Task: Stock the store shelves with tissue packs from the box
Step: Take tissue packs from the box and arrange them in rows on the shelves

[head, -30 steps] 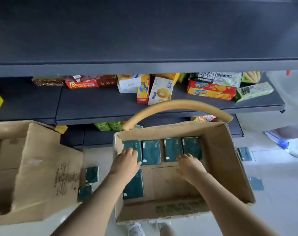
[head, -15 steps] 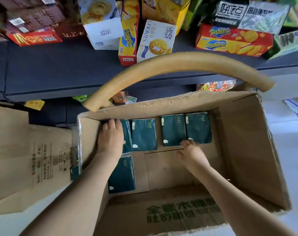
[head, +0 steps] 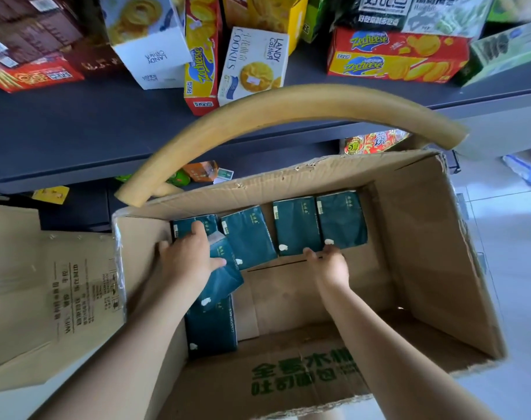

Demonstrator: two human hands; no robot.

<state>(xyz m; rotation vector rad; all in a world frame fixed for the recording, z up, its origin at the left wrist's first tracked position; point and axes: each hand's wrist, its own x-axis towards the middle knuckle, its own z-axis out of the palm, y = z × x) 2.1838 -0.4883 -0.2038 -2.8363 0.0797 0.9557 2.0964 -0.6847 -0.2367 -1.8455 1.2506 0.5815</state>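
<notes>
An open cardboard box (head: pixel 288 180) stands below me with several dark green tissue packs lying flat inside. My left hand (head: pixel 188 256) grips one tissue pack (head: pixel 224 277), lifted and tilted, with the thumb across its face. Beneath and behind it lie another pack (head: pixel 194 225) by the far wall and one (head: pixel 211 328) nearer me. My right hand (head: pixel 330 265) reaches in with bent fingers, their tips touching the near edges of two packs (head: pixel 297 225) (head: pixel 341 219) that lie side by side. A further pack (head: pixel 249 237) lies between the hands.
A curved tan foam tube (head: pixel 288 107) arches over the box's far edge. Beyond it a dark shelf (head: pixel 76 131) carries biscuit and snack boxes (head: pixel 252 65). A second cardboard box (head: pixel 46 283) stands at the left. White floor tiles (head: pixel 506 237) show at the right.
The view has come closer to the box. My left hand has raised and tilted a pack off the left stack. My right hand stays at the near edge of the right-hand packs.
</notes>
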